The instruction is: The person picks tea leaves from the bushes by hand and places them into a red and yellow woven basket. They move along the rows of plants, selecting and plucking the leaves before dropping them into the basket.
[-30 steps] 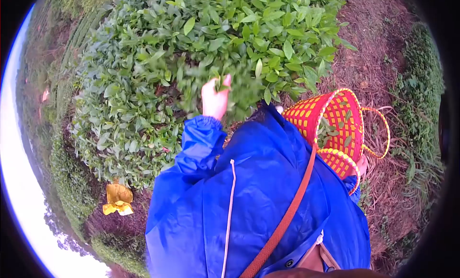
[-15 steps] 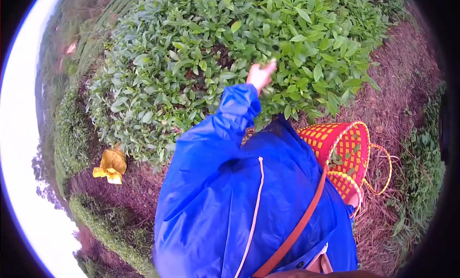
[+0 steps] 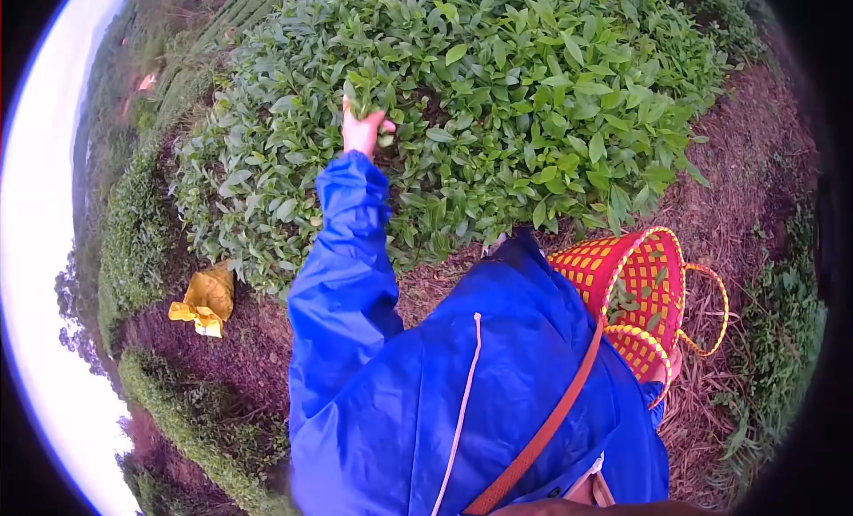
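Observation:
My left hand (image 3: pixel 362 129), in a blue sleeve, reaches into the upper middle of a leafy green bush (image 3: pixel 498 116). Its thumb and fingers close round some green leaves (image 3: pixel 364 91); the fingertips are partly hidden by foliage. At my right side, a red and yellow woven basket (image 3: pixel 586 265) hangs tilted, with a few loose leaves (image 3: pixel 625 301) inside. Part of my right hand (image 3: pixel 675 363) shows beside the basket's lower rim; its fingers are mostly hidden.
A yellow bag (image 3: pixel 210 292) lies on the ground at the left. A brown strap (image 3: pixel 555 418) crosses the blue raincoat (image 3: pixel 400 418). The basket's looped handle (image 3: pixel 726 312) sticks out to the right. More low bushes (image 3: pixel 182 418) grow at the lower left.
My left hand has moved left across the bush, from its front middle to the upper left, and now has leaves between its fingers. More of my right hand shows beside the basket.

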The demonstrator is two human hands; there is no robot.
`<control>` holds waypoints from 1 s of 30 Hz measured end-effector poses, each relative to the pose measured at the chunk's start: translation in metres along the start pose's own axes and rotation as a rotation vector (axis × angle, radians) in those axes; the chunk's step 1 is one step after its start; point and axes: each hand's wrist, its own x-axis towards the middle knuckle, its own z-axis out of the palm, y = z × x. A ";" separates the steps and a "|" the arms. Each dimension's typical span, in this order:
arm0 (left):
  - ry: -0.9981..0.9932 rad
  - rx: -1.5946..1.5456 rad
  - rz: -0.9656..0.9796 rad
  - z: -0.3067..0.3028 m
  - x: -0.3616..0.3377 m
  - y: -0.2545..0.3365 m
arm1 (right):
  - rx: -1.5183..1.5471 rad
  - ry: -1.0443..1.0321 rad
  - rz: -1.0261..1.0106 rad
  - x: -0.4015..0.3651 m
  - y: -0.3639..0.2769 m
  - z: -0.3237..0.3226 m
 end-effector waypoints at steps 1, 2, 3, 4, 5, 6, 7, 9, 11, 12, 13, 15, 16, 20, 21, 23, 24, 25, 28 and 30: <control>-0.078 0.038 0.023 0.002 0.013 0.005 | 0.001 -0.001 -0.006 0.000 -0.001 -0.001; -0.154 0.078 0.046 0.003 0.025 0.009 | 0.008 -0.006 -0.013 0.002 -0.003 -0.001; -0.197 0.115 0.030 0.002 0.043 0.000 | 0.000 0.000 -0.012 -0.001 -0.002 -0.001; -0.220 0.071 -0.043 0.001 0.058 -0.009 | 0.004 0.003 -0.015 -0.001 -0.001 -0.001; -0.188 0.150 -0.075 0.003 0.060 -0.007 | 0.007 0.003 -0.013 -0.002 0.001 0.000; -0.158 0.230 -0.106 0.007 0.061 -0.004 | 0.008 0.002 -0.014 -0.003 0.002 -0.001; -0.021 0.492 0.029 0.006 0.069 -0.020 | 0.008 0.003 -0.012 -0.003 0.004 -0.001; 0.024 0.202 -0.151 0.016 0.056 -0.027 | 0.012 0.006 -0.005 -0.002 0.009 -0.002; 0.000 -0.079 -0.392 0.028 0.024 -0.020 | 0.020 0.010 0.000 -0.003 0.015 -0.004; -0.033 -0.112 -0.501 0.033 -0.004 -0.006 | 0.021 0.012 -0.004 -0.003 0.018 -0.006; -0.034 -0.236 -0.526 0.040 -0.031 0.005 | 0.018 0.006 -0.006 -0.002 0.019 -0.005; -0.020 -0.312 -0.522 0.041 -0.075 0.025 | 0.022 -0.004 -0.014 0.003 0.022 -0.003; -0.010 -0.266 -0.494 0.041 -0.094 0.035 | 0.031 -0.011 -0.013 0.004 0.025 -0.002; 0.079 -0.191 -0.109 0.019 -0.118 0.062 | 0.022 -0.079 -0.078 0.007 -0.009 -0.001; 0.234 -0.155 -0.106 0.007 -0.107 0.048 | -0.114 -0.074 -0.080 -0.018 -0.068 -0.007; 0.239 -0.029 -0.088 -0.018 -0.081 0.012 | -0.056 -0.076 -0.113 0.000 -0.052 0.002; 0.199 0.043 -0.044 -0.027 -0.067 -0.009 | -0.005 -0.077 -0.145 0.008 -0.041 0.006; 0.186 0.154 -0.002 -0.022 -0.059 -0.013 | 0.018 -0.083 -0.112 0.004 -0.052 0.006; 0.044 0.553 0.268 -0.002 -0.035 -0.020 | -0.075 -0.058 -0.170 0.009 -0.051 0.005; 0.052 0.647 0.379 0.021 -0.024 -0.019 | -0.040 -0.042 -0.164 0.011 -0.036 0.002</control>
